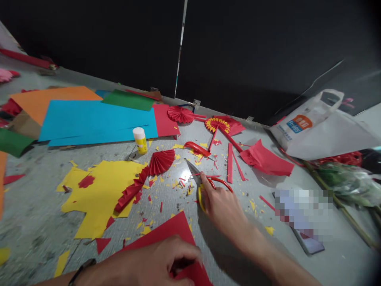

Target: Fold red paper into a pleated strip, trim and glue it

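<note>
At the near edge, the left hand (159, 258) is gripping a red sheet (179, 227). Farther off and to the right, the right hand (224, 206) is grasping scissors (193, 168), their blades pointing far and left. Left of them, a glue stick (140, 141) is standing upright, and a pleated red strip (135, 187) is lying partly over a yellow sheet (101, 194).

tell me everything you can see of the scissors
The scissors have grey, metal-looking blades that taper to a point, and smooth, plastic-looking handles in red and yellow. The blades point away from the person and leftward, seemingly close together, among red and yellow paper scraps. The right hand touches them around the handles and hides part of them. Whether they rest on the grey surface or are slightly raised is unclear.
</note>
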Demonstrator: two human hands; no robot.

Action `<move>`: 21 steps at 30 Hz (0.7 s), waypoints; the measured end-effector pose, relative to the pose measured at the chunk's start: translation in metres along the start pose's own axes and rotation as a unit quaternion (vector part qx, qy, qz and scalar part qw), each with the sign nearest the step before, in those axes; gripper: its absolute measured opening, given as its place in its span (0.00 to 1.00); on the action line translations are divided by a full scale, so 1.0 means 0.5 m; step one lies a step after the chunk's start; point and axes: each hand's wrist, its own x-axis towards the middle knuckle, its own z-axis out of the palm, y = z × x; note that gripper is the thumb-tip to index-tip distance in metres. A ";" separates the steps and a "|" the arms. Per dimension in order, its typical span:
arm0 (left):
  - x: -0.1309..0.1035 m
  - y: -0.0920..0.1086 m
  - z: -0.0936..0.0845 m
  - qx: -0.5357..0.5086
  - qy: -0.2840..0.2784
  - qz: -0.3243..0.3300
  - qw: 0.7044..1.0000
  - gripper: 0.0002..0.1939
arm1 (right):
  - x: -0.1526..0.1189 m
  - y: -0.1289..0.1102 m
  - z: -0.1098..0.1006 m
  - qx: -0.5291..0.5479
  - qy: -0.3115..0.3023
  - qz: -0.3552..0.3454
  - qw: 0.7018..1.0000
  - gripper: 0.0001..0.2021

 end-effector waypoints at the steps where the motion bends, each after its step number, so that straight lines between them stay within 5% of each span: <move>1: -0.001 -0.003 0.002 0.004 0.004 -0.001 1.000 0.06 | 0.002 0.002 -0.002 -0.001 0.002 -0.005 1.000 0.35; 21: -0.010 0.017 0.004 -0.016 -0.015 0.004 1.000 0.06 | 0.035 0.058 0.011 -0.008 0.034 -0.076 0.996 0.32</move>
